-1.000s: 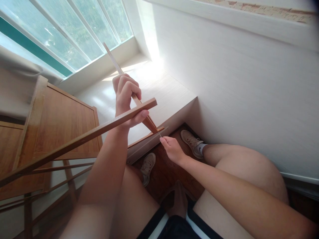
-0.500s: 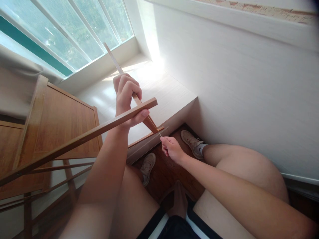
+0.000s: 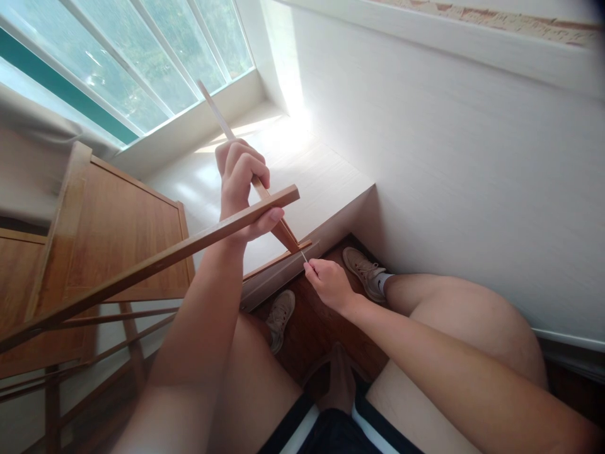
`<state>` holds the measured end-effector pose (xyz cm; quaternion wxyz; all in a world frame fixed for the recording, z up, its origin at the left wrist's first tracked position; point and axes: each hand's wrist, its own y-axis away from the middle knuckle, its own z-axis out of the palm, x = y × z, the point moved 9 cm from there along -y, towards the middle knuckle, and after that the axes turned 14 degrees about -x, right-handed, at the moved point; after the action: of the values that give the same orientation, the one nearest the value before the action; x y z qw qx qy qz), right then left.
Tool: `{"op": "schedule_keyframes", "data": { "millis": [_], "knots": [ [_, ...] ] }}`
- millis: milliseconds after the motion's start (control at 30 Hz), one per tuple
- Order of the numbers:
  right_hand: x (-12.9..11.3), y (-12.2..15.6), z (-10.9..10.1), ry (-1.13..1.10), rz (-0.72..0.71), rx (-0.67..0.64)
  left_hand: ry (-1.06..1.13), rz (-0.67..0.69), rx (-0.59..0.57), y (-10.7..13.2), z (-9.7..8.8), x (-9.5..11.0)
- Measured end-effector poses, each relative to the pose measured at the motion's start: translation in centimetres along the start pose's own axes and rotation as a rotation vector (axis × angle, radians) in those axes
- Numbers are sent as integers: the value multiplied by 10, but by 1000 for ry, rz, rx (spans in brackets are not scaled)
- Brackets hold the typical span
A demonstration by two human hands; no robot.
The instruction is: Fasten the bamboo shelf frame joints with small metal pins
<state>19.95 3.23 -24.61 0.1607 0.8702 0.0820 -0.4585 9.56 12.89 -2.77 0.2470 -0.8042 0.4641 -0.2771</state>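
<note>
My left hand (image 3: 243, 183) is closed around a wooden bar (image 3: 285, 234) that slopes from the window side down toward my feet. A second, longer wooden bar (image 3: 155, 270) crosses over the base of that hand, above the thumb, and runs off to the left. At the lower end of the gripped bar, my right hand (image 3: 329, 282) pinches a thin metal tool (image 3: 304, 255), like a slim key or driver. Its tip meets the bar's end, near a small wooden crosspiece (image 3: 305, 244). Most of the tool is hidden in my fingers.
At the left stands a wooden panelled piece of furniture (image 3: 127, 227) with slim rails below. A pale ledge (image 3: 326, 183) lies under the window (image 3: 142, 57). A white wall (image 3: 449, 164) rises on the right. My shoes (image 3: 281, 318) rest on the dark wooden floor (image 3: 326, 328).
My right hand has turned slightly at the wrist, its fingers rolling around the metal tool. The left hand and both bars stay almost where they were.
</note>
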Motion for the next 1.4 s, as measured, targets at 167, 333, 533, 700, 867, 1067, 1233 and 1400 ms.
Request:
{"op": "schedule_keyframes", "data": {
  "millis": [167, 333, 533, 700, 867, 1067, 1233, 1400],
  "knots": [
    [-2, -2, -3, 197, 22, 1, 5, -9, -2, 0, 0, 0],
    [-4, -2, -3, 308, 37, -3, 10, -12, -2, 0, 0, -1],
    [-4, 0, 0, 368, 49, -1, 17, 3, -10, -1, 1, 1],
    [-4, -1, 0, 393, 49, -3, 12, 1, -12, 1, 2, 0],
    [-7, -1, 0, 407, 45, -5, 9, 2, -2, 0, 0, -1],
    [-7, -2, 0, 418, 48, -15, 29, -14, -17, 0, 1, -3],
    [-7, -2, 0, 419, 50, -20, 38, -20, 8, 1, 1, -3],
    [-9, -2, -1, 391, 52, -28, 33, -27, 5, 2, 1, -2]
  ]
}}
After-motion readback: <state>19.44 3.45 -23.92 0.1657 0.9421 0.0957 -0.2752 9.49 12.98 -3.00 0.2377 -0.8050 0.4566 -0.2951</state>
